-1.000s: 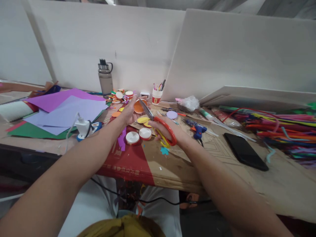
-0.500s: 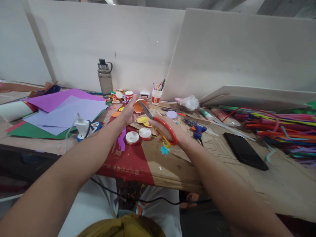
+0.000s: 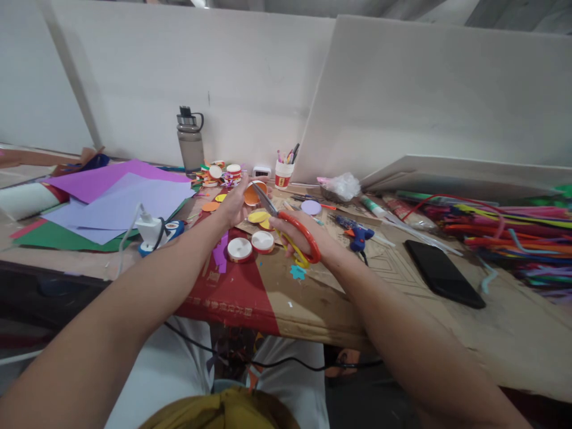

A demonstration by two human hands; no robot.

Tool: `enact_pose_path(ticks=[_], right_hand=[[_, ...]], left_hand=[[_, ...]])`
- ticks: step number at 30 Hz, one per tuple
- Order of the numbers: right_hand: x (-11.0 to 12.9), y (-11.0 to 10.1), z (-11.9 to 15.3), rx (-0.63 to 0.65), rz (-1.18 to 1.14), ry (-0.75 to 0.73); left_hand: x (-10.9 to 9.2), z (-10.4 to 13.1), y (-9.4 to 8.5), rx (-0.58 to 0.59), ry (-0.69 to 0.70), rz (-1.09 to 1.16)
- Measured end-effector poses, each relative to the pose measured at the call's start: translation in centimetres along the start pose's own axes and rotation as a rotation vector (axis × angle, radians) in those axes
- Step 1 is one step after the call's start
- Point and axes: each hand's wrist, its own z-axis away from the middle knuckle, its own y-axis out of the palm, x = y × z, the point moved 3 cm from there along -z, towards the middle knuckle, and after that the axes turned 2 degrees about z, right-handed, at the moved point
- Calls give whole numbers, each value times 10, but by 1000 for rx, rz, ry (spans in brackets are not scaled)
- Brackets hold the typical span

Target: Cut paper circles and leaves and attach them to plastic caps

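Note:
My left hand (image 3: 236, 202) is closed on a round paper cup piece (image 3: 255, 194) with an orange inside and a white rim. The scissors (image 3: 304, 233), with red and yellow handles, are in my right hand (image 3: 297, 231); their blades point up and left, against the cup piece. Below the hands lie two white discs with red sides, a left one (image 3: 240, 249) and a right one (image 3: 263, 242). Yellow paper ovals (image 3: 258, 215) sit just under the cup piece. A turquoise paper flower (image 3: 297, 272) is below my right hand.
A bottle (image 3: 190, 140) and a pen cup (image 3: 283, 174) stand at the back. Coloured paper sheets (image 3: 134, 202) and a power strip (image 3: 154, 233) are left. On the right are a glue gun (image 3: 357, 236), a black phone (image 3: 443, 273) and pipe cleaners (image 3: 509, 226).
The cup piece has turned and shifted slightly to the right in my left hand. The scissors have hardly moved.

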Motion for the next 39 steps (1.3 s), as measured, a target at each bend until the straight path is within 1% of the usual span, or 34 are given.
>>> enact_pose_path(ticks=[4, 12, 17, 22, 30, 36, 39], right_hand=[[1, 0, 0, 0, -3, 12], [7, 0, 4, 2, 25, 64], [11, 0, 6, -11, 24, 72], [11, 1, 5, -14, 66, 68], [6, -1, 5, -30, 73, 22], [7, 0, 5, -49, 95, 83], [5, -2, 4, -88, 142, 57]], left_hand=[[1, -1, -2, -17, 46, -65], [8, -11, -16, -56, 169, -273], [8, -10, -15, -34, 196, -327], [7, -8, -15, -37, 199, -346], [11, -11, -15, -77, 152, -271], [8, -7, -12, -76, 133, -276], [6, -4, -9, -72, 125, -273]])
